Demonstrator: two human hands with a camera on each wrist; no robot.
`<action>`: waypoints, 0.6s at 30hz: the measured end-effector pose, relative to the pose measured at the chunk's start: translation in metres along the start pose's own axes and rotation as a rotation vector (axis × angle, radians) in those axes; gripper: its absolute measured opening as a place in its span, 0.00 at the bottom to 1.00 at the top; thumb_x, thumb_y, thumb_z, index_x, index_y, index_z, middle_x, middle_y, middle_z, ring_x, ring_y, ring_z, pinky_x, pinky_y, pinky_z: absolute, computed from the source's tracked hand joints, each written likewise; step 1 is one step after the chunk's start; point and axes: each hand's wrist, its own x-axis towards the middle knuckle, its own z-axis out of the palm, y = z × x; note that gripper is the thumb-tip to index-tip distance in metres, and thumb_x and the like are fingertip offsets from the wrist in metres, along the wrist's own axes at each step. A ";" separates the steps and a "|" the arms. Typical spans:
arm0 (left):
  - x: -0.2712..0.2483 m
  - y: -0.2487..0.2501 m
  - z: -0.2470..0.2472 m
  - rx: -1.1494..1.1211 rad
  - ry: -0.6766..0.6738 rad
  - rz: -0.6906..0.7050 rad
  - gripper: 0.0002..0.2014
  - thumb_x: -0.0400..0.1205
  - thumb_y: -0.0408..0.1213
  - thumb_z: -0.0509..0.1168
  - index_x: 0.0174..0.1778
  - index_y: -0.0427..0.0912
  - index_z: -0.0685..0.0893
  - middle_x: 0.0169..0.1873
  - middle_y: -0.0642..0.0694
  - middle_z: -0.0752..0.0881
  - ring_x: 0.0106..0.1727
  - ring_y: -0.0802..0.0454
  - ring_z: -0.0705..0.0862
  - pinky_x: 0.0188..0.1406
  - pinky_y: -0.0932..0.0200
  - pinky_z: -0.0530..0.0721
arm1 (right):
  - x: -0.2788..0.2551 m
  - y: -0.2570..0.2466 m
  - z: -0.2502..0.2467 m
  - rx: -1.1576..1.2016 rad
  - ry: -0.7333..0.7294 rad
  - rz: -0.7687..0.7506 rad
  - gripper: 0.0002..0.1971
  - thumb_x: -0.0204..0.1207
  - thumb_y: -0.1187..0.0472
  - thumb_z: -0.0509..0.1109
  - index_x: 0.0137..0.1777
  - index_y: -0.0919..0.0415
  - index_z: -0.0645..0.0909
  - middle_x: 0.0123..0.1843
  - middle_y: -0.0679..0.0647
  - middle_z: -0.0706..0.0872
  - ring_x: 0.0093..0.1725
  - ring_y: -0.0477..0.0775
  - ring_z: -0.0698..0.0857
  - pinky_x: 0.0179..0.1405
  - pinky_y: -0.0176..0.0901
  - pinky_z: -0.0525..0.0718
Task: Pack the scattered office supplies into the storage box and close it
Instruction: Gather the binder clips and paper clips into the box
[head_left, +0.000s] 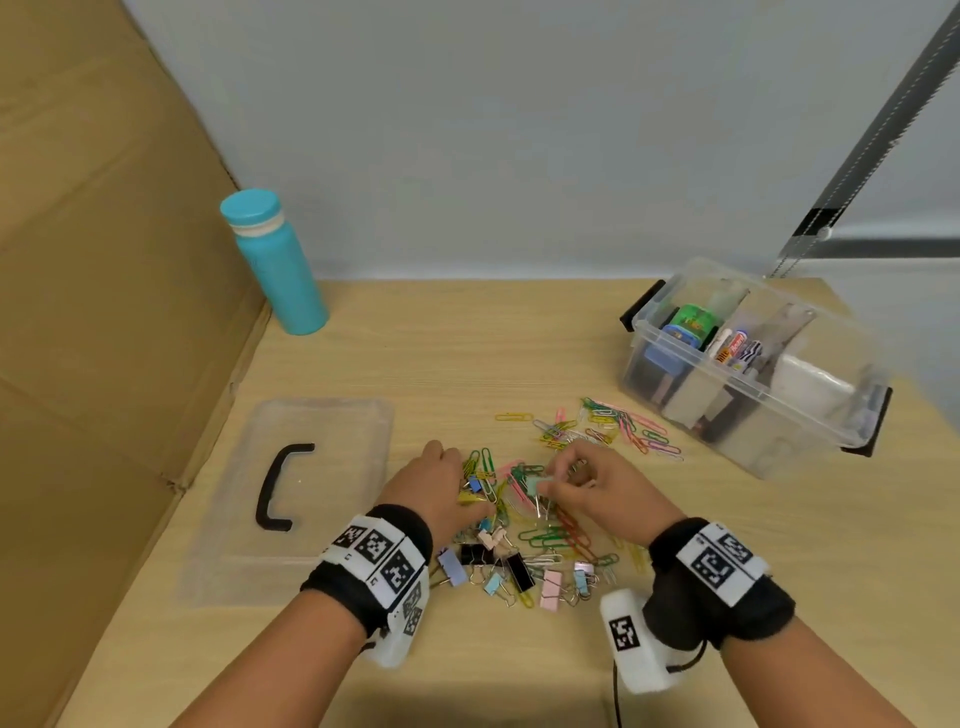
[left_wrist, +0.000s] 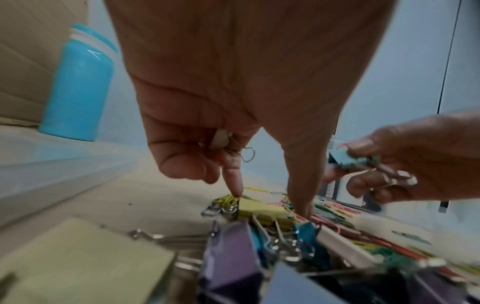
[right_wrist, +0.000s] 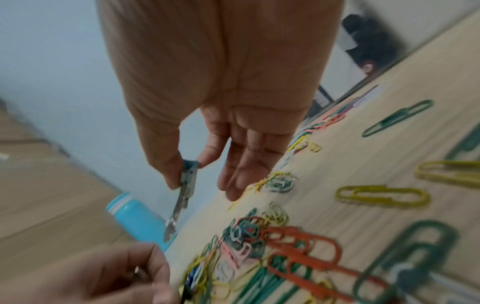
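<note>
Right hand (head_left: 597, 486) pinching teal binder clip (head_left: 534, 486), left hand (head_left: 441, 486) gripping clips

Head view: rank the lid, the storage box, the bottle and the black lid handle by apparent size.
1. lid and storage box: look similar, and the lid lies nearer, so unranked
2. bottle
3. handle

Bench (head_left: 467, 353): matt wood grain. Box (head_left: 810, 410), lid (head_left: 332, 431): clear glossy plastic. Clips (head_left: 558, 538): coated wire. Bottle (head_left: 275, 265): smooth, teal.
</note>
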 end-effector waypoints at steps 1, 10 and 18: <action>0.000 0.001 0.001 0.026 -0.003 -0.013 0.26 0.77 0.59 0.64 0.59 0.41 0.74 0.54 0.45 0.72 0.47 0.49 0.76 0.46 0.58 0.75 | 0.000 0.000 -0.005 0.124 0.024 0.005 0.11 0.73 0.57 0.76 0.42 0.60 0.76 0.49 0.53 0.88 0.46 0.53 0.88 0.43 0.39 0.85; -0.003 0.007 0.005 0.033 -0.010 -0.069 0.24 0.79 0.57 0.61 0.59 0.40 0.75 0.55 0.43 0.73 0.50 0.45 0.80 0.48 0.53 0.80 | -0.014 0.007 -0.014 0.879 0.041 0.175 0.08 0.82 0.71 0.61 0.42 0.61 0.73 0.52 0.66 0.90 0.49 0.59 0.91 0.41 0.44 0.90; -0.013 -0.001 -0.010 -0.429 0.096 -0.051 0.13 0.79 0.51 0.63 0.52 0.46 0.75 0.41 0.51 0.74 0.36 0.56 0.74 0.33 0.60 0.72 | -0.041 0.015 -0.020 -0.065 -0.199 0.011 0.04 0.78 0.64 0.64 0.49 0.54 0.76 0.39 0.47 0.80 0.33 0.43 0.76 0.31 0.33 0.74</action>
